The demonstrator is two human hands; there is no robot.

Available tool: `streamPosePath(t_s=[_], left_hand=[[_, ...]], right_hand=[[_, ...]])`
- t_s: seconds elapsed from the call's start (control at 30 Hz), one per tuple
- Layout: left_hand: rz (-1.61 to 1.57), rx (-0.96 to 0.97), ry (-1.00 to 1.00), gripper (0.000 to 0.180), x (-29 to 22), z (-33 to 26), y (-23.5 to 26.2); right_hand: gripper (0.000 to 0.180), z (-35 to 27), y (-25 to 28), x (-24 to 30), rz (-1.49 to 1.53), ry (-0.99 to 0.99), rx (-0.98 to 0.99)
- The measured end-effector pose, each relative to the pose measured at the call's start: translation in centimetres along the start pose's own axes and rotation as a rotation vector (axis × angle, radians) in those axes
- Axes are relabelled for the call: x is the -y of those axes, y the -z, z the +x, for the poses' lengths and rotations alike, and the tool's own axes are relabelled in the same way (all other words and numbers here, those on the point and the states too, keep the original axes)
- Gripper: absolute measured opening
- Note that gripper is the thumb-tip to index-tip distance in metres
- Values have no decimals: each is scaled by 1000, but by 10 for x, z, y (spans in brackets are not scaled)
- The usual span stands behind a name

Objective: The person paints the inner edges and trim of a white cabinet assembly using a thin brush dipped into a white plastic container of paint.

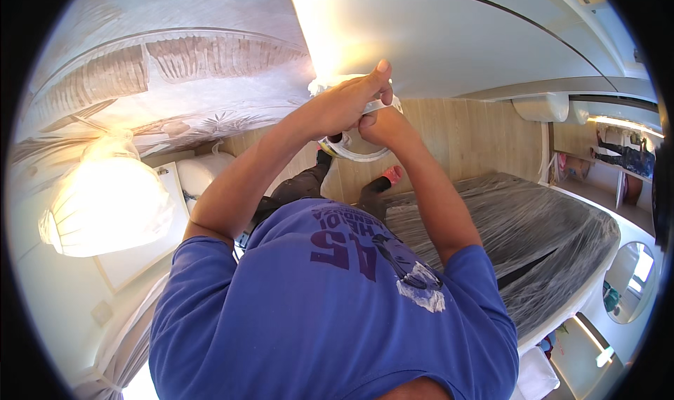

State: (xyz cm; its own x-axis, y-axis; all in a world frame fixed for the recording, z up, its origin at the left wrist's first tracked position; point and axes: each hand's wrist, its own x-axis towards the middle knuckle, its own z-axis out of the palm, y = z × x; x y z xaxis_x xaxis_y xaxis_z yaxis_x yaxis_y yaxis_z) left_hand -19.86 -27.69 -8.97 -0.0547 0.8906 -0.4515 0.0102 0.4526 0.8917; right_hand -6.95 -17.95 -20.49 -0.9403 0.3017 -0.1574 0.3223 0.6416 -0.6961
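Both my arms reach forward from my blue t-shirt and meet over a round white ring-shaped fixture (351,151). My left hand (347,102) lies on top of it with the thumb stretched out and grips its upper edge, where a crumpled white wrapping (319,85) sticks out. My right hand (382,126) is closed on the fixture's right side, touching the left hand. The hands hide most of the fixture; only its lower rim shows. Beneath it are my dark trouser legs and a pink-toed foot (393,174) on the wooden floor.
A bed wrapped in clear plastic film (533,238) fills the right. A glowing lamp covered in plastic (105,203) stands at the left by a white nightstand (133,260). A palm-leaf patterned wall (175,70) and a white panel (449,42) lie beyond. A round mirror (628,281) is at far right.
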Motion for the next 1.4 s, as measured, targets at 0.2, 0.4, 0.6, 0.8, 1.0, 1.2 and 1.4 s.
streamPosePath(t_s=[0.2, 0.4, 0.6, 0.8, 1.0, 1.2, 1.4], left_hand=[[37, -21, 31, 89, -1, -9, 7], [36, -64, 49, 87, 3, -13, 12], [-59, -104, 14, 83, 6, -13, 15], [-21, -77, 24, 85, 4, -16, 19], [-57, -106, 14, 84, 9, -19, 25], [-84, -122, 39, 79, 9, -25, 30], [-92, -158, -6, 75, 13, -27, 29]], right_hand=[[41, 5, -9, 7, 14, 41, -67], [35, 9, -13, 9, -46, 94, -54], [27, 17, -26, -8, -196, 89, 72], [22, 21, -29, 9, 59, 37, -36], [22, 15, 0, 35, -131, -84, 209], [21, -35, 29, 40, 112, 15, -82], [19, -84, 54, 37, 443, -122, -185]])
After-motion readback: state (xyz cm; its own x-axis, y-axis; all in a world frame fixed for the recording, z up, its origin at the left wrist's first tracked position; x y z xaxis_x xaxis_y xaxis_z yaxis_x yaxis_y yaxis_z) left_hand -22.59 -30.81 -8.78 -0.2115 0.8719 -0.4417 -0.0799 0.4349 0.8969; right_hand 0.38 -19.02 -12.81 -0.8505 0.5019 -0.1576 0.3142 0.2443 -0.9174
